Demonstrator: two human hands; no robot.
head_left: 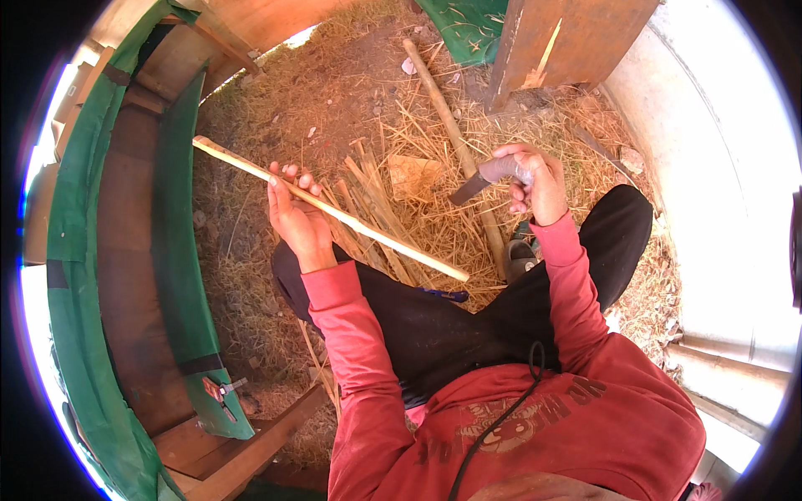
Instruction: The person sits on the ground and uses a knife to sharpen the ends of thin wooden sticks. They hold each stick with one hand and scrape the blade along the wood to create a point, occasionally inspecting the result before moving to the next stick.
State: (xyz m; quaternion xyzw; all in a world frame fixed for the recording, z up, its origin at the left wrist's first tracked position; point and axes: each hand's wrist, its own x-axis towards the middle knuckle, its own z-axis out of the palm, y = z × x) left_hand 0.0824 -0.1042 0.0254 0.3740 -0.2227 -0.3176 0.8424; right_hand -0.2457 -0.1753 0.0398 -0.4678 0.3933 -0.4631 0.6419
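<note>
My left hand [299, 219] is closed around a long, pale, peeled wooden stick [384, 240], which slants from the upper left down toward my lap. My right hand [541, 182] grips the wrapped, greyish handle of a knife [469, 189]. Its short, dark, broad blade points left and down, apart from the stick. Under the stick, several split wood strips [368, 196] lie on the straw-like shavings beside a flat piece of wood [415, 175]. A small blue tool or pen [449, 295] rests by my legs; its kind is unclear.
A long round pole [447, 108] lies on the ground beyond my lap. A brown wooden board [560, 42] stands at the far right, near green cloth [464, 25]. On the left runs a green-covered bench [180, 250], with a caliper-like tool [224, 387] at its near end.
</note>
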